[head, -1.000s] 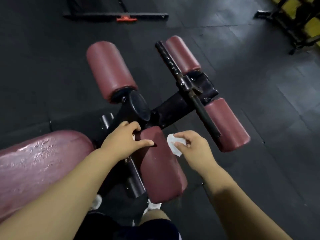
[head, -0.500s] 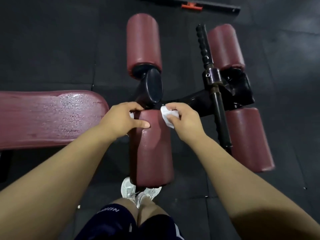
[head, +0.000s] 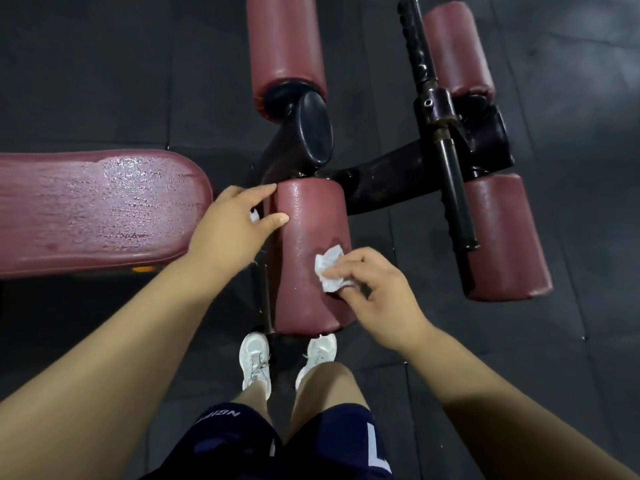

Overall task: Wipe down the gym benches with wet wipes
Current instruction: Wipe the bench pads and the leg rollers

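Observation:
A maroon roller pad (head: pixel 308 223) of the gym bench lies lengthwise in front of me, its surface glistening wet. My right hand (head: pixel 377 296) presses a crumpled white wet wipe (head: pixel 329 268) against the pad's right side near its lower half. My left hand (head: pixel 228 226) grips the pad's upper left edge, thumb on top, with a scrap of white showing under the fingers. The bench's long maroon seat pad (head: pixel 97 209) stretches off to the left, shiny with moisture.
Three more maroon roller pads (head: pixel 284 46) (head: pixel 457 46) (head: pixel 502 237) sit on the black frame (head: pixel 391 178), with a black knurled bar (head: pixel 450 174) crossing it. Dark rubber floor tiles (head: pixel 104 64) surround the bench. My white shoes (head: pixel 256 358) stand just below the near pad.
My right hand has slid the wipe down the roller pad from its top end toward its lower half. My left hand has stayed at the pad's upper left edge.

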Demonstrator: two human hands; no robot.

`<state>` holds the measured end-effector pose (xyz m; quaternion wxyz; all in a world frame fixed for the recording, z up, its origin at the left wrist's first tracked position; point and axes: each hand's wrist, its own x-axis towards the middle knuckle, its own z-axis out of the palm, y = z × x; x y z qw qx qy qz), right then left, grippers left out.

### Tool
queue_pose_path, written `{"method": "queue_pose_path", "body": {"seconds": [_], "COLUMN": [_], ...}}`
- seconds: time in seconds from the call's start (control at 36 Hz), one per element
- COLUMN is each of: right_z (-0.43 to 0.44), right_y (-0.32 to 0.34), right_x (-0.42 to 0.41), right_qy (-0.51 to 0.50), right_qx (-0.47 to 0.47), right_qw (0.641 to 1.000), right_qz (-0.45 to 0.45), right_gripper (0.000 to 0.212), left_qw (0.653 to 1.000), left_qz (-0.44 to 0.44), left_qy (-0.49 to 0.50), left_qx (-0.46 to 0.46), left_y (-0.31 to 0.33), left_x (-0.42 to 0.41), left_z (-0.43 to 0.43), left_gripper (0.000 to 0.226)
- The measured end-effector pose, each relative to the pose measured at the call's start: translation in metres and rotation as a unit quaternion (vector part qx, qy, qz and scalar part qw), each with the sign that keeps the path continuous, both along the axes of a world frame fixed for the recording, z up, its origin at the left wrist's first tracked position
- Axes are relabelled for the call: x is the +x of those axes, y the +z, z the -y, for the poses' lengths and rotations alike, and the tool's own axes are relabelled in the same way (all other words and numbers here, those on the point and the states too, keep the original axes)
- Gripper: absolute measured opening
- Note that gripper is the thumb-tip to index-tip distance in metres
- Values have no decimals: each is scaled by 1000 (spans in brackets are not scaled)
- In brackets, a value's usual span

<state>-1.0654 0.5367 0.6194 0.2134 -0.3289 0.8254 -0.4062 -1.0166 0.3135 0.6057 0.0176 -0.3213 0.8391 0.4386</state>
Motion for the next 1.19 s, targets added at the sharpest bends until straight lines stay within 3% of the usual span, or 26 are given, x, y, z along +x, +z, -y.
{"method": "queue_pose_path", "body": {"seconds": [0.14,0.28,0.39,0.53,0.64,0.75,0.86,0.94,1.03,1.11,1.19], "right_z": [34,68,51,2,-4,30,69,73,47,6,-10], "right_y": [-7,-2,-6,-15,-19,-12,-5,-12,-16,-23,-26], "right_x": [-35,-76,-68,-16,-6,-36,-76,-86,-61,-20,-7], "right_qy": [-69,-106,-44,116,160,97,-31,23,87,181,226], "right_qx": [-9,-20,-2,-61,-56,-50,-7,38,-7,-38,-20], "right_qw": [994,994,998,989,981,985,997,995,985,968,957], "right_qz": [-86,-24,-39,-72,-96,-136,-64,-89,-147,-167,-178], "right_gripper": [23,21,17,22,19,17,37,28,17,17,19], "left_qw": [993,983,988,985,986,994,997,994,993,987,989], "left_qz": [86,145,140,133,135,78,79,102,119,138,131], "left_qy": [-48,-79,-47,49,50,63,14,-15,13,40,39], "left_qx": [-72,-81,-52,95,86,50,-13,-42,16,73,56], "left_y": [17,18,9,-12,-13,-4,1,-3,-11,-14,-10], "left_x": [14,14,20,35,35,34,35,35,39,44,42], "left_z": [-34,-48,-52,-41,-41,-49,-61,-65,-60,-52,-47], "left_gripper": [57,63,58,47,45,56,60,57,50,47,46]}}
